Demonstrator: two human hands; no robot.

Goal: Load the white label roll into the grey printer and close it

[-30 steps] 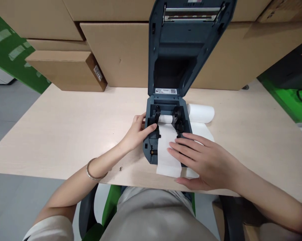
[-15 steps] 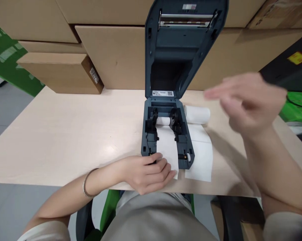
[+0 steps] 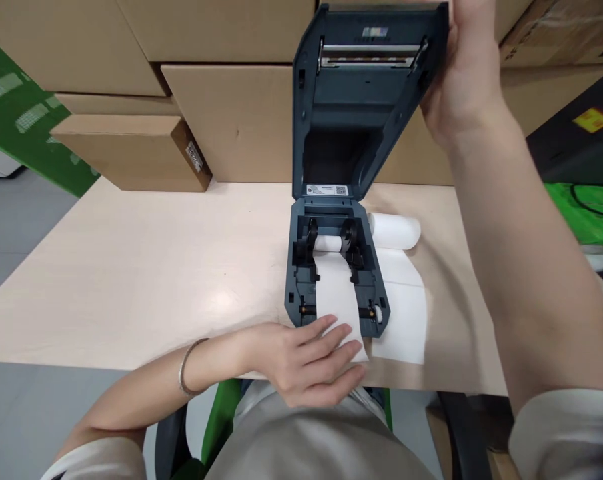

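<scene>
A dark grey label printer (image 3: 294, 280) stands on the table with its lid (image 3: 361, 87) raised. My right hand (image 3: 464, 83) grips the lid's upper right edge, its fingertips hidden behind it. Between the black holders inside the printer sits a small paper roll (image 3: 327, 243). Its white label strip (image 3: 335, 287) runs forward over the roller and out past the front edge. Across the strip's front end lies my left hand (image 3: 314, 363), fingers stretched and spread on the paper; its thumb is not visible.
Right of the printer, a larger white paper roll (image 3: 395, 231) lies with a sheet (image 3: 404, 313) unrolled toward the table's front edge. A flat cardboard box (image 3: 126, 150) stands at the back left. Larger cartons (image 3: 246, 123) line the table's rear. A black box (image 3: 576, 143) is at the far right.
My right hand has moved up and left from the air onto the lid, which has tilted slightly forward. My left hand's fingers have spread and shifted slightly right over the strip's end.
</scene>
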